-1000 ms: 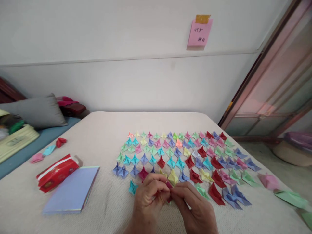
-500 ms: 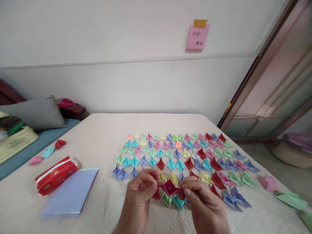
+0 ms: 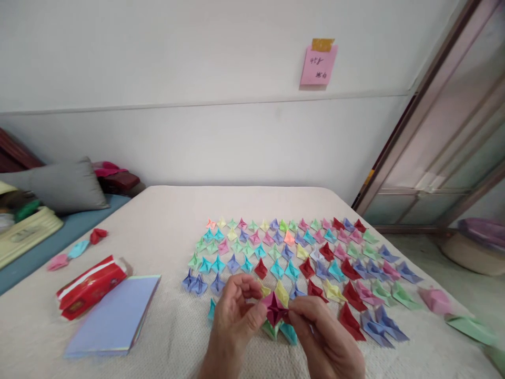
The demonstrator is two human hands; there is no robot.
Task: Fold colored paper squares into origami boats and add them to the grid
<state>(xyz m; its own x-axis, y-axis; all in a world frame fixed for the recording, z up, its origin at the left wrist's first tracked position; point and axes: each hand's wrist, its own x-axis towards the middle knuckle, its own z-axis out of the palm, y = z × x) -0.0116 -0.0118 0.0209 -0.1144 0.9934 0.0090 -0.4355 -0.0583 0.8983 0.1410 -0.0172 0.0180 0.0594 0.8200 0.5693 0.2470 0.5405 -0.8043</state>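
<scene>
My left hand (image 3: 234,323) and my right hand (image 3: 325,337) meet low in the middle of the view, both pinching a small magenta folded paper piece (image 3: 274,309) between thumb and fingers. The piece shows pointed flaps like a star. Just beyond my fingers lie rows of several small folded paper shapes (image 3: 300,258) in red, blue, green, pink and yellow on a cream textured cover (image 3: 169,231). A green one and a teal one (image 3: 287,331) sit right under my hands.
A stack of square lilac paper sheets (image 3: 114,316) lies at left beside a red packet (image 3: 89,287). Loose pink and green folds (image 3: 436,300) lie at far right. A grey pillow (image 3: 65,184) and a pink note on the wall (image 3: 317,64) are behind.
My hands pulled the magenta piece apart into a wide flat shape half a second ago; now they have pushed it back together into a compact pointed form.
</scene>
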